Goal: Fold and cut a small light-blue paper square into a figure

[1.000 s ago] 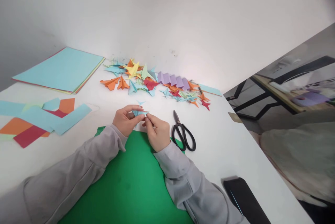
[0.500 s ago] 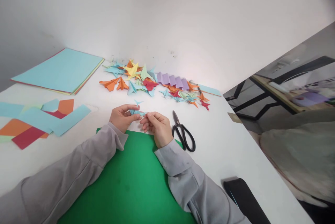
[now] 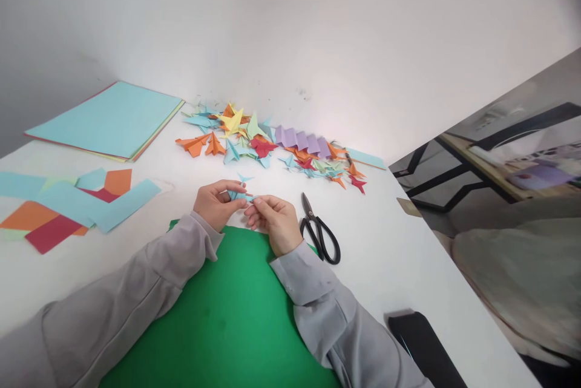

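Note:
A small light-blue folded paper piece (image 3: 238,196) is held above the far edge of a green sheet (image 3: 222,309). My left hand (image 3: 214,203) pinches it between thumb and fingers, which hide part of its folds. With thumb and forefinger, my right hand (image 3: 280,226) grips its right end. Just beyond the fingers shows a pointed light-blue paper shape (image 3: 245,177); whether it joins the held piece I cannot tell. Black-handled scissors (image 3: 320,230) lie to the right of my right hand, blades pointing away.
Folded paper figures (image 3: 233,121) in several colours are heaped along the wall, beside a purple pleated strip (image 3: 303,141). Loose coloured paper pieces (image 3: 68,200) lie at left, before a stack of sheets (image 3: 109,118). A black object (image 3: 424,345) rests near the right table edge.
The whole view has shifted slightly, with the table things a little further right. Both hands keep their hold on the blue folded paper, with hardly any movement of the fingers.

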Demonstrator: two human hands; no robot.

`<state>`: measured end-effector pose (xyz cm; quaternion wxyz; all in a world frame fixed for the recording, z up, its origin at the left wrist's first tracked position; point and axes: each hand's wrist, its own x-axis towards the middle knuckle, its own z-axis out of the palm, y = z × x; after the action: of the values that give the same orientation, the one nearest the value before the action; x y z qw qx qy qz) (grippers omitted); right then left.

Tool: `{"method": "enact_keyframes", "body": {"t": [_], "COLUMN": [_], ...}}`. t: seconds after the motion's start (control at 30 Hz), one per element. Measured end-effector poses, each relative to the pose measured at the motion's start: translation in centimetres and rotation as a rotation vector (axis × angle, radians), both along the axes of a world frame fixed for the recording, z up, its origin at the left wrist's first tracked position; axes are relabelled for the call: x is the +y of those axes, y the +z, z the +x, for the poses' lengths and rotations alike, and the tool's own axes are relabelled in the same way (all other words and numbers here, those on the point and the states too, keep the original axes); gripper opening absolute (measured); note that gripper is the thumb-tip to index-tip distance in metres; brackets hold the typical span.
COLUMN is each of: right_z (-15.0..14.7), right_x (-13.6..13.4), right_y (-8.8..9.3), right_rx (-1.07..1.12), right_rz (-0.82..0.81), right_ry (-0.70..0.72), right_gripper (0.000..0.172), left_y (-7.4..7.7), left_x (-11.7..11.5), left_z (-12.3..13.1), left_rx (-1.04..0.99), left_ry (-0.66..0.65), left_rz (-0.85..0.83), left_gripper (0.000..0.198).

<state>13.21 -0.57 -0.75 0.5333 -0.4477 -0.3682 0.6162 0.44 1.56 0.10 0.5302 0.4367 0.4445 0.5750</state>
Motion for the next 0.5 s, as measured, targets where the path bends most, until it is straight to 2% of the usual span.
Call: {"method": "enact_keyframes", "body": {"t": [0.23, 0.5], "right_z": [0.23, 0.19], "right_x": [0.18, 0.17], "right_y": [0.29, 0.35], "right_rx": [-0.036, -0.034], "right_rz": [-0.083, -0.093], "right_ry": [0.112, 0.060], "right_gripper": [0.021, 0.019], "left_y": [-0.27, -0.33], "left_x": [0.08, 0.05], "left_z": [-0.17, -0.19], "left_rx": [0.112, 0.102], "left_ry": [0.001, 0.001], "left_rz": [0.091, 0.094], "left_gripper": [0.016, 0.016]}}
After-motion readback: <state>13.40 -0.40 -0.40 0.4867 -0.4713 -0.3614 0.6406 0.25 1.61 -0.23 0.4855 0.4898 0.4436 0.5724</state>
